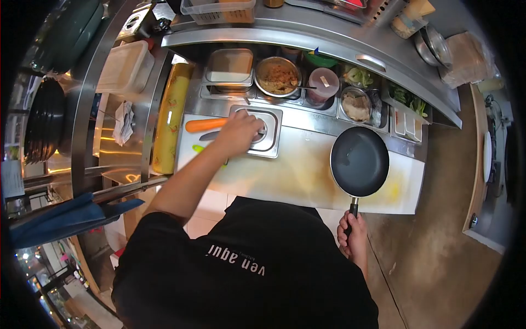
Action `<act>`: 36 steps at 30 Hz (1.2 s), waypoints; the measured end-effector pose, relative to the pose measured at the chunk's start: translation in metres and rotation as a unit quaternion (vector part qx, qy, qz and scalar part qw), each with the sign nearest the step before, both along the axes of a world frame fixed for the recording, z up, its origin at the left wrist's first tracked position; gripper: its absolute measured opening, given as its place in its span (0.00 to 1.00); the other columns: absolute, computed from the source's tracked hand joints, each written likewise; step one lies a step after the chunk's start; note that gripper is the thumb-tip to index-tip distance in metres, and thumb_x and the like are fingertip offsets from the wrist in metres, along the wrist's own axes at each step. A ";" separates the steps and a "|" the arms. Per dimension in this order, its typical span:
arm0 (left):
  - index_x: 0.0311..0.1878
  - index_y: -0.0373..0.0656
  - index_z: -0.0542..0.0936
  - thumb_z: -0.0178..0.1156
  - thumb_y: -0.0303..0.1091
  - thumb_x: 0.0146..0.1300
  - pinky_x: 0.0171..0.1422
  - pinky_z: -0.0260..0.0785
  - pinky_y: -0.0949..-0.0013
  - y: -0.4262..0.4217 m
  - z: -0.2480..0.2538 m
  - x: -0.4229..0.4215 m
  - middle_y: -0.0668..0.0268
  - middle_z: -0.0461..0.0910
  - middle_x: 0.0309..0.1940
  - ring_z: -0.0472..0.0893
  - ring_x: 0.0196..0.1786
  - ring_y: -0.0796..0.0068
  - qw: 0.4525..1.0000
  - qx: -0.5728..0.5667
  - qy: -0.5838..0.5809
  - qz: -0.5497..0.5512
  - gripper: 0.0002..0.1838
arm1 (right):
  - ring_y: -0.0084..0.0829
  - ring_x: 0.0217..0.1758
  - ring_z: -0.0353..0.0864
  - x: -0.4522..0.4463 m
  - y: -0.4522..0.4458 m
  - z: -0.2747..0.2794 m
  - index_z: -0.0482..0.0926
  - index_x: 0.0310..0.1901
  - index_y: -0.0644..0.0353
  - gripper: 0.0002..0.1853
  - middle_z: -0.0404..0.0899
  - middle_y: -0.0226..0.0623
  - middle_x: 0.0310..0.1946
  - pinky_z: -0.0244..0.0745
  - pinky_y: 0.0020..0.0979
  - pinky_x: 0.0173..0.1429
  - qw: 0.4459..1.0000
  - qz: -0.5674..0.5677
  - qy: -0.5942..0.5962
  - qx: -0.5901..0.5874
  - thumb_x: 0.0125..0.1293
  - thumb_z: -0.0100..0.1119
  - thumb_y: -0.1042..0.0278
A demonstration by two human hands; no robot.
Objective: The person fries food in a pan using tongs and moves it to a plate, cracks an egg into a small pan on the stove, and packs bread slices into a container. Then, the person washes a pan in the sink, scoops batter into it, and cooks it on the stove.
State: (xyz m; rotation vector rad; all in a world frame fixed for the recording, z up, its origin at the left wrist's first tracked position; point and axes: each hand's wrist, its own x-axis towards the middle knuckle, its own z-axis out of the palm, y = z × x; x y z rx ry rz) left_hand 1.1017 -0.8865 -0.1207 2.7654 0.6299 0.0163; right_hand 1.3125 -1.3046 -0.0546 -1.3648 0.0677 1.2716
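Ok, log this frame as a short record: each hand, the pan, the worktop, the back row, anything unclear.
left hand: over the steel tray, fingers lowered
right hand: gripping the handle of the black frying pan
pan contents: no food visible
worktop: orange object beside the tray
back row: steel bowl of food, lidded tub, leafy greens
unclear: what the left fingers touch

The black fabric short-sleeved shirt point(241, 290) bears white lettering point(235, 261), inverted in the view: "ven aquí". A smaller line of print point(239, 255) adjoins it, possibly "kitchen". The white label point(324, 81) on the pinkish round plastic lid point(322, 86) is illegible.
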 end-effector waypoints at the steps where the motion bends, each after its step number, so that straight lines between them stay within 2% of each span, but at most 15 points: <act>1: 0.51 0.49 0.82 0.65 0.31 0.65 0.68 0.65 0.52 -0.005 -0.015 0.003 0.64 0.84 0.50 0.77 0.59 0.58 1.000 0.004 -0.001 -0.001 0.11 | 0.19 0.15 0.64 0.002 -0.001 -0.001 0.69 0.45 0.53 0.11 0.68 0.28 0.28 0.55 0.22 0.14 1.000 -0.001 0.001 -0.003 0.82 0.56 0.58; 6: 0.50 0.50 0.84 0.65 0.37 0.66 0.72 0.64 0.53 -0.013 -0.038 0.016 0.67 0.85 0.51 0.77 0.61 0.60 0.996 0.085 0.033 0.021 0.11 | 0.20 0.16 0.64 0.007 -0.008 -0.003 0.68 0.45 0.53 0.10 0.68 0.28 0.28 0.55 0.23 0.14 1.000 -0.009 0.016 -0.007 0.82 0.56 0.58; 8: 0.49 0.47 0.84 0.66 0.35 0.65 0.69 0.67 0.53 -0.007 -0.019 0.018 0.65 0.86 0.48 0.78 0.59 0.58 0.999 0.045 0.011 0.016 0.10 | 0.20 0.16 0.64 0.009 -0.009 -0.005 0.69 0.45 0.53 0.10 0.68 0.28 0.27 0.55 0.23 0.14 1.000 -0.009 0.012 -0.002 0.82 0.55 0.58; 10: 0.48 0.45 0.85 0.68 0.34 0.64 0.62 0.74 0.53 0.008 -0.008 0.023 0.61 0.86 0.43 0.82 0.53 0.55 0.984 0.002 -0.117 0.131 0.10 | 0.20 0.16 0.65 0.011 -0.013 -0.006 0.69 0.44 0.53 0.10 0.68 0.28 0.27 0.55 0.23 0.14 1.000 -0.018 0.016 -0.003 0.81 0.55 0.59; 11: 0.48 0.45 0.85 0.68 0.34 0.63 0.55 0.77 0.53 0.022 -0.009 0.025 0.58 0.86 0.39 0.83 0.48 0.53 0.975 0.028 -0.167 0.147 0.11 | 0.20 0.16 0.65 0.010 -0.017 -0.008 0.69 0.44 0.53 0.10 0.68 0.28 0.27 0.55 0.23 0.14 1.000 -0.025 0.015 0.000 0.81 0.55 0.59; 12: 0.48 0.45 0.85 0.68 0.34 0.63 0.55 0.77 0.53 0.032 -0.007 0.026 0.58 0.86 0.39 0.83 0.48 0.53 0.975 0.033 -0.176 0.135 0.11 | 0.20 0.16 0.65 0.011 -0.021 -0.011 0.69 0.44 0.53 0.09 0.69 0.28 0.28 0.56 0.23 0.15 1.000 -0.017 0.020 -0.002 0.81 0.55 0.59; 14: 0.46 0.43 0.85 0.68 0.35 0.64 0.50 0.78 0.56 0.037 0.034 0.046 0.58 0.86 0.37 0.85 0.42 0.57 0.965 0.026 -0.191 0.176 0.10 | 0.20 0.16 0.66 0.015 -0.026 -0.011 0.70 0.45 0.53 0.09 0.70 0.29 0.28 0.57 0.24 0.15 1.000 -0.006 0.021 -0.003 0.81 0.55 0.60; 18: 0.43 0.40 0.84 0.69 0.33 0.64 0.45 0.78 0.61 0.031 0.122 0.091 0.58 0.85 0.34 0.86 0.37 0.61 0.966 -0.014 -0.216 0.139 0.09 | 0.21 0.18 0.67 0.021 -0.031 -0.010 0.69 0.44 0.53 0.10 0.70 0.29 0.28 0.57 0.24 0.15 0.999 -0.022 0.036 0.014 0.81 0.56 0.59; 20: 0.42 0.39 0.84 0.70 0.31 0.64 0.41 0.77 0.63 0.033 0.158 0.117 0.59 0.84 0.32 0.86 0.34 0.64 0.947 0.017 -0.315 0.053 0.08 | 0.21 0.18 0.66 0.024 -0.035 -0.009 0.68 0.43 0.53 0.10 0.70 0.29 0.29 0.58 0.24 0.16 0.998 -0.021 0.050 0.007 0.81 0.55 0.59; 22: 0.44 0.39 0.84 0.68 0.29 0.66 0.46 0.79 0.60 0.047 0.190 0.157 0.56 0.85 0.35 0.87 0.39 0.60 0.928 0.081 -0.363 0.015 0.06 | 0.21 0.18 0.67 0.026 -0.037 -0.010 0.68 0.42 0.54 0.11 0.70 0.30 0.28 0.59 0.24 0.16 0.999 -0.027 0.040 0.016 0.82 0.55 0.59; 27: 0.56 0.47 0.87 0.62 0.29 0.68 0.60 0.79 0.50 0.149 0.233 0.286 0.56 0.88 0.52 0.86 0.56 0.50 0.944 0.263 -0.194 0.034 0.15 | 0.22 0.17 0.68 0.035 -0.047 -0.013 0.69 0.41 0.56 0.12 0.70 0.31 0.28 0.59 0.25 0.16 0.999 -0.024 0.036 0.021 0.82 0.55 0.60; 31: 0.59 0.47 0.86 0.60 0.29 0.67 0.65 0.79 0.49 0.216 0.237 0.351 0.53 0.88 0.55 0.85 0.61 0.48 0.957 0.280 -0.023 0.069 0.18 | 0.23 0.15 0.67 0.047 -0.046 -0.024 0.70 0.41 0.55 0.13 0.71 0.30 0.26 0.60 0.26 0.16 1.000 -0.007 0.004 0.009 0.81 0.56 0.58; 32: 0.59 0.45 0.85 0.60 0.30 0.67 0.66 0.79 0.49 0.219 0.224 0.351 0.52 0.87 0.58 0.84 0.63 0.48 0.953 0.294 -0.037 0.059 0.18 | 0.23 0.15 0.67 0.042 -0.058 -0.029 0.71 0.40 0.55 0.13 0.71 0.30 0.24 0.60 0.26 0.17 1.000 0.011 -0.017 -0.004 0.81 0.57 0.57; 33: 0.59 0.46 0.85 0.61 0.32 0.67 0.66 0.77 0.47 0.243 0.213 0.366 0.51 0.85 0.60 0.84 0.64 0.47 0.954 0.290 0.046 0.061 0.18 | 0.22 0.15 0.67 0.043 -0.061 -0.030 0.71 0.40 0.55 0.13 0.71 0.29 0.23 0.60 0.26 0.17 1.000 0.018 -0.020 -0.003 0.81 0.57 0.56; 36: 0.54 0.49 0.87 0.61 0.33 0.69 0.66 0.76 0.48 0.252 0.204 0.372 0.54 0.87 0.55 0.84 0.61 0.47 0.937 0.347 0.001 0.037 0.14 | 0.20 0.17 0.68 0.054 -0.048 -0.019 0.71 0.41 0.55 0.13 0.71 0.28 0.24 0.59 0.25 0.18 0.999 0.029 -0.018 0.010 0.81 0.57 0.56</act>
